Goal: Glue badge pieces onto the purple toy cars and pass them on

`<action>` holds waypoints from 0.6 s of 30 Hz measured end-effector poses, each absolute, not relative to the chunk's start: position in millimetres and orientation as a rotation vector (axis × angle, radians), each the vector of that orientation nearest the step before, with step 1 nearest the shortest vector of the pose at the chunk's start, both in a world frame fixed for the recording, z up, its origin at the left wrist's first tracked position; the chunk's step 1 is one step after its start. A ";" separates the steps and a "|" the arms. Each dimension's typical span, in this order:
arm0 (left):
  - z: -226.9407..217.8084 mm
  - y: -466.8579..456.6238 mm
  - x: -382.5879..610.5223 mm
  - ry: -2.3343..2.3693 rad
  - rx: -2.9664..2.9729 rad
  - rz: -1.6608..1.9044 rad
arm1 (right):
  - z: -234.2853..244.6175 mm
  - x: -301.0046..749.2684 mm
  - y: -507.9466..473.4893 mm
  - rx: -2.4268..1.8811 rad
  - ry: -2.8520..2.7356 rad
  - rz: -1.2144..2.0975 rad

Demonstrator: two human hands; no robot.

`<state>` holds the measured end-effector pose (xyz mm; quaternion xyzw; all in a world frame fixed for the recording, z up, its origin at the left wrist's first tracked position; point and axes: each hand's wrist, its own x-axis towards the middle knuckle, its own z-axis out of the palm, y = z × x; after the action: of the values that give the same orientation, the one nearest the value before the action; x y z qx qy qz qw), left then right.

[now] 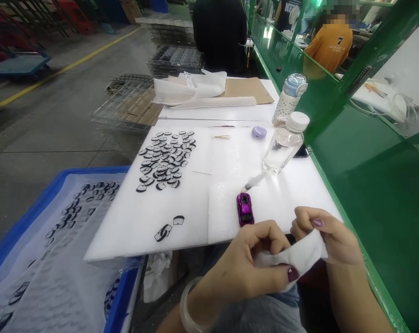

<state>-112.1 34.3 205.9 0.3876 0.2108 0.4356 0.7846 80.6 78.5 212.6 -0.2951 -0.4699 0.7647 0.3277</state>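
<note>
A folded white tissue (pixel 304 254) stretches between my two hands, just off the table's front edge. My left hand (pixel 254 263) grips its left part between thumb and curled fingers. At the other end, my right hand (pixel 330 233) pinches the tissue with its thumb over bent fingers. Whether anything small lies inside the tissue is hidden. A purple toy car (pixel 245 209) sits on the white table just beyond my left hand. Small black-rimmed clear pieces (pixel 165 159) lie in a wide cluster at the left, with a few nearer the front edge (pixel 164 232).
A clear bottle (pixel 282 145), a dotted flask (pixel 289 97) and a lilac case (pixel 259 132) stand at the right. Toothpicks (pixel 222 137) lie mid-table. At lower left is a blue tray (pixel 61 178) of similar pieces. A green partition (pixel 379 203) borders the right. People sit beyond.
</note>
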 end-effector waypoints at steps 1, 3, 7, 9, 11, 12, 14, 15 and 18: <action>206.1 33.4 -112.2 0.455 0.824 0.956 | 207.5 80.0 76.8 -0.804 -1.246 1.996; 206.4 32.0 -113.5 0.463 0.808 0.986 | 198.9 80.6 73.6 -0.833 -1.346 1.984; 204.6 30.7 -116.8 0.444 0.802 1.004 | 188.2 83.1 68.3 -0.703 -1.511 1.931; 203.0 31.0 -117.4 0.441 0.810 0.999 | 185.1 81.6 64.6 -0.661 -1.436 1.955; 201.7 31.8 -117.6 0.457 0.814 1.003 | 183.0 78.2 59.9 -0.646 -1.347 1.984; 201.2 32.2 -117.7 0.464 0.815 1.004 | 182.4 76.3 57.4 -0.647 -1.330 1.970; 200.5 32.8 -118.3 0.491 0.823 1.006 | 181.3 73.5 52.9 -0.685 -1.326 1.902; 200.2 33.0 -118.7 0.513 0.832 1.007 | 180.5 72.9 51.0 -0.729 -1.315 1.871; 199.4 32.9 -119.4 0.599 0.854 1.031 | 176.9 72.6 46.6 -0.860 -1.207 1.876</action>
<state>-119.4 32.9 199.4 0.3896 0.2732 0.4704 0.7431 72.6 46.6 176.9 -0.3347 -0.4697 0.7301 0.3665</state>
